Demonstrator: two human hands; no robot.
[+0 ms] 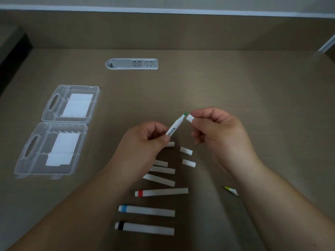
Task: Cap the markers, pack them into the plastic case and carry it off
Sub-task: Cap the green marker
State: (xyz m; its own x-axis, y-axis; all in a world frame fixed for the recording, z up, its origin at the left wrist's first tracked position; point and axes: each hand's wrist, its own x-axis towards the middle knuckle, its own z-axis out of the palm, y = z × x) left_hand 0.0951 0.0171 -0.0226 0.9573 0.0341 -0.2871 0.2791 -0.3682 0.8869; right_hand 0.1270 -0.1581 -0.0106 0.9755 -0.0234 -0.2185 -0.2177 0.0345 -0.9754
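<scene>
At the centre of the frame the left hand (145,140) pinches a white marker (175,126) by its lower barrel between thumb and fingers, the marker tilted so its bare green tip (185,113) points to the upper right. Black print runs along the barrel. Just beside that tip, apart from it by a small gap, the right hand (219,134) pinches a short white cap (190,118) between thumb and forefinger, the other fingers curled underneath.

Below the hands, in the lower middle of the frame, more white markers lie in a loose column on the brown desk (253,87). Three are capped, each with a coloured band near the left end: a red-banded marker (161,192), a blue-banded marker (146,210) and a black-banded marker (144,228). Above these, four white pieces are partly hidden by the left forearm, so I cannot tell whether they are barrels or caps. Two loose white caps (186,151) lie right of them, one above the other. At the lower right, a yellow-tipped marker (231,190) shows only its end from behind the right forearm.

At the left of the frame a clear plastic case (52,131) lies open flat, both halves side by side, each with a handle cut-out on its left edge and a white insert inside. It is well apart from the markers.

In the upper middle a grey socket panel (132,63) with two outlets is set into the desk.
</scene>
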